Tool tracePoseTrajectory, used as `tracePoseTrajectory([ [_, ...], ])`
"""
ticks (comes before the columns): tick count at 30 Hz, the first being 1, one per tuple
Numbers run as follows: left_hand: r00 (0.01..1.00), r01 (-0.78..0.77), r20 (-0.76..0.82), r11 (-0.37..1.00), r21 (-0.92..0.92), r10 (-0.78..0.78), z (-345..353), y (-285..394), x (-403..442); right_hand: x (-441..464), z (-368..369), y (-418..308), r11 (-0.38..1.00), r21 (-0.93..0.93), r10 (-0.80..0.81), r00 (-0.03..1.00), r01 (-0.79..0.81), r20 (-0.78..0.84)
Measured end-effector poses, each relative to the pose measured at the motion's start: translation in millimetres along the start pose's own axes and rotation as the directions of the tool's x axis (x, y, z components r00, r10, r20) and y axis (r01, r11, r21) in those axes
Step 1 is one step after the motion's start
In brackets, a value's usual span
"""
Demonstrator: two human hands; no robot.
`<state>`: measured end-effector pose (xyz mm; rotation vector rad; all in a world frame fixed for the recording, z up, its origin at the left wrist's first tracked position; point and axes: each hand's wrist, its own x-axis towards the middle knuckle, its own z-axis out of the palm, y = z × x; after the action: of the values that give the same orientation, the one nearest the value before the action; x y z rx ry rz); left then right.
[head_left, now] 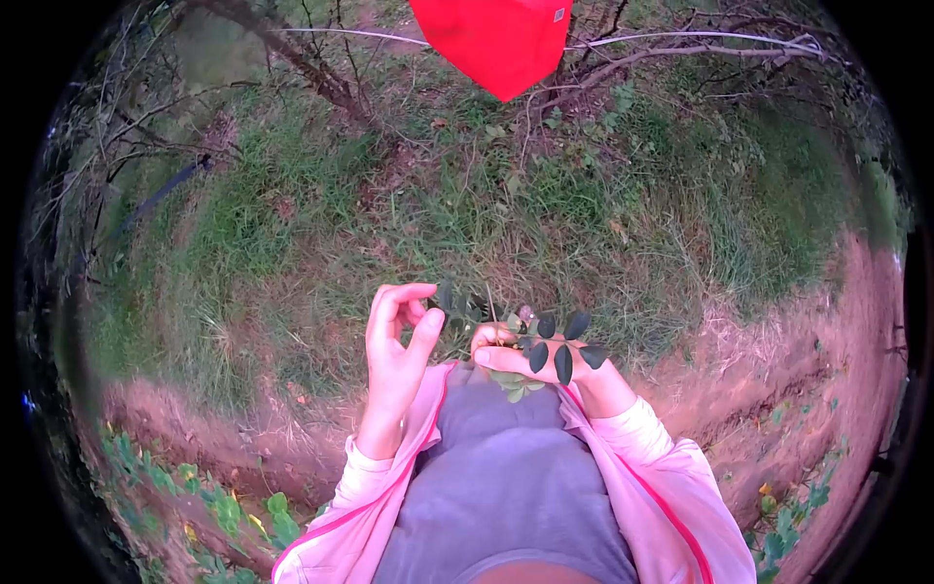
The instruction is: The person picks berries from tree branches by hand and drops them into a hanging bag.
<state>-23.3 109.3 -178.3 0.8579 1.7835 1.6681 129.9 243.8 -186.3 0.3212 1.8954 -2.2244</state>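
My right hand [545, 362] is closed round a leafy sprig [563, 362], thumb laid along the near side. Dark green oval leaflets spread over the back of this hand, and paler leaves [516, 384] hang below the fingers. A small pinkish bit [527, 314] shows above the fist. Raised to the left, my left hand [394, 336] has its fingers bent, with a gap between thumb and index finger. More of the greenery [446, 296] lies just beyond that index fingertip; whether they touch is unclear. The stems inside my right hand are hidden.
A red sheet-like object [501, 44] hangs at the top, with a pale line [671, 37] running behind it. Bare branches [292, 58] reach in at both upper sides. Grass [292, 195] covers the ground ahead; a dirt strip [720, 375] and low leafy plants [233, 511] lie nearer.
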Motion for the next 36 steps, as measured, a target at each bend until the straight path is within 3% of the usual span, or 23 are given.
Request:
tracePoseTrajectory([
  [2,0.976,-0.199,-0.018,0.925,0.324,0.217,19.3,2.0,20.7,-4.7,-23.8,5.1,1.000,0.002,-0.023,0.999,0.022,0.023],
  [6,0.942,-0.336,0.181,0.810,0.481,0.283,51.8,6.7,50.0,-12.4,-61.8,4.6,0.999,0.022,-0.038,0.997,0.037,0.070],
  [10,0.968,-0.167,0.227,0.942,0.291,0.102,70.6,-8.7,65.8,-10.3,-92.8,-0.6,0.998,0.012,0.053,0.996,-0.054,0.073],
  [13,0.976,0.048,0.210,0.998,0.027,-0.053,75.3,-13.1,74.5,8.4,-104.6,-3.8,0.997,0.015,0.071,0.990,-0.073,0.124],
  [19,0.956,0.274,0.174,0.934,-0.231,-0.237,43.5,-22.4,90.0,51.5,-99.9,-8.4,0.995,-0.016,0.103,0.989,-0.102,0.102],
  [23,0.912,0.403,0.150,0.767,-0.499,-0.381,21.0,-17.7,97.9,76.0,-87.9,-25.8,0.998,0.055,0.038,0.999,-0.036,-0.037],
  [24,0.897,0.425,0.154,0.714,-0.556,-0.414,15.6,-15.8,99.3,83.7,-87.9,-29.8,0.998,0.063,0.010,1.000,-0.010,-0.008],
  [30,0.899,0.370,0.148,0.536,-0.759,-0.411,1.3,-10.9,110.8,112.9,-80.7,-37.4,0.990,0.135,-0.041,0.998,0.033,0.054],
  [34,0.900,0.288,0.086,0.435,-0.853,-0.427,-2.2,-18.7,113.0,121.7,-73.8,-34.1,0.990,0.136,-0.041,0.999,0.041,-0.007],
  [36,0.907,0.225,0.054,0.374,-0.900,-0.417,-3.8,-18.0,116.0,123.7,-74.8,-42.7,0.994,0.082,-0.080,0.993,0.072,0.088],
])
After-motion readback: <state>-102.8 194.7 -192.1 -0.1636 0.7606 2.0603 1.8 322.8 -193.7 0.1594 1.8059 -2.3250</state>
